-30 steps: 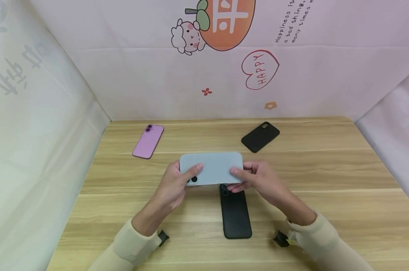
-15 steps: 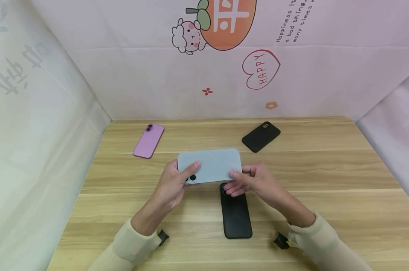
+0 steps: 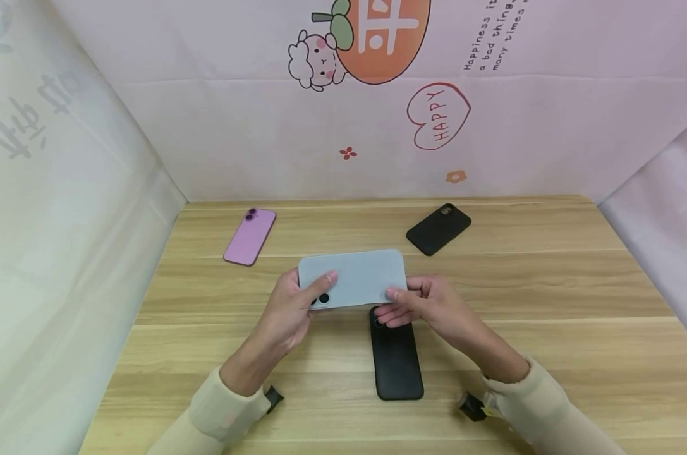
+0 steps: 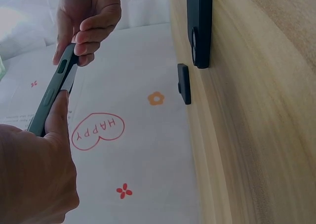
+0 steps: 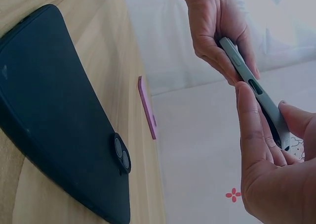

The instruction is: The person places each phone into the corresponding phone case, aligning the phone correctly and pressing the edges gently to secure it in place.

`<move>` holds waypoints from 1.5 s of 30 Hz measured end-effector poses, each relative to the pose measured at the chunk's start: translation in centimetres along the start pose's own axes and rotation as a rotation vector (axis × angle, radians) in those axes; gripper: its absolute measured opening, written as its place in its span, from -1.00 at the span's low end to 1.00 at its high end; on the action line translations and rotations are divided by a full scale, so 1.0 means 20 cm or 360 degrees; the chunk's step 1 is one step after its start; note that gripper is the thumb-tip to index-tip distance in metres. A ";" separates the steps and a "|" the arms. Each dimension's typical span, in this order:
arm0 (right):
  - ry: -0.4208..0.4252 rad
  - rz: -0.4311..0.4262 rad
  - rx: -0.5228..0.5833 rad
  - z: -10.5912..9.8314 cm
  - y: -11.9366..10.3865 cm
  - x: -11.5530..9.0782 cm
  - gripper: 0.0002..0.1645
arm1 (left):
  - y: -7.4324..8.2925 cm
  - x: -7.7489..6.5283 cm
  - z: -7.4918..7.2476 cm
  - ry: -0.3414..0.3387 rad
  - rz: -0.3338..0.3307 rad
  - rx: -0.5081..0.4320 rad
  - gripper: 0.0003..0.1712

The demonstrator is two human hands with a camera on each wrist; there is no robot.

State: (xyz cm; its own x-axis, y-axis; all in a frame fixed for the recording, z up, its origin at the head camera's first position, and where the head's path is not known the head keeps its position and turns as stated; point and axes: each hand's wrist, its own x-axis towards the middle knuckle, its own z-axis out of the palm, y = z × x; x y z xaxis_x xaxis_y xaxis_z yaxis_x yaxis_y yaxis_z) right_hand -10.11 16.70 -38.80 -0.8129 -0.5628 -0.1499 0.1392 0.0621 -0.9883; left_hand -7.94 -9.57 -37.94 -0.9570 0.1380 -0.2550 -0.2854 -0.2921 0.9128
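A pale blue-grey phone case (image 3: 360, 275) is held level, long side across, above the table in the head view. My left hand (image 3: 291, 309) grips its left end, the thumb lying on the back near the two dark camera circles. At the other end, my right hand (image 3: 440, 308) pinches the near corner between thumb and fingers. The right wrist view shows the case (image 5: 264, 100) edge-on, with a button cutout and something dark along its inner side. Below the right fingers lies a black phone-shaped piece (image 3: 398, 366) with two camera rings (image 5: 121, 152).
A pink-purple phone (image 3: 249, 237) lies at the back left of the wooden table (image 3: 206, 354). At the back right is a smaller black phone-shaped piece (image 3: 438, 230). White printed cloth (image 3: 252, 145) walls the back and sides.
Over the past second the blue-grey case has shifted slightly up and left, and its right end has tilted up. Both hands keep their hold. The last half second shows almost no movement.
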 end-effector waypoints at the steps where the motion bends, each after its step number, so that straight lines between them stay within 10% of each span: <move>1: 0.0001 0.0000 -0.0003 0.00 0.00 0.00 -0.58 | 0.00 0.00 0.00 0.0000 -0.0002 -0.0002 -0.57; 17: 0.0050 -0.0017 -0.0131 0.01 -0.02 -0.01 -0.58 | 0.02 0.00 0.00 -0.0011 -0.0032 -0.0019 -0.57; 29: 0.0820 -0.0918 -0.1424 0.02 0.02 0.01 -0.31 | 0.00 0.01 -0.01 -0.0006 -0.0014 -0.0155 -0.58; 35: 0.0716 -0.1176 -0.1701 0.04 0.01 0.02 -0.29 | 0.00 0.02 -0.01 0.0004 -0.0015 -0.0167 -0.59; 45: 0.0578 -0.1150 -0.1736 0.06 -0.01 0.03 -0.29 | 0.00 0.02 -0.02 -0.0011 -0.0053 -0.0111 -0.58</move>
State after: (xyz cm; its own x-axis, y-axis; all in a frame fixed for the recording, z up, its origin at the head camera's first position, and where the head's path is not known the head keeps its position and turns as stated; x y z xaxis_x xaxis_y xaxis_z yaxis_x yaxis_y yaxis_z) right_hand -10.01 15.38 -38.74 -0.6387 -0.5108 0.5755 -0.7553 0.5590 -0.3421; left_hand -8.35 -9.88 -38.13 -0.9465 0.1554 -0.2826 -0.3204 -0.3524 0.8793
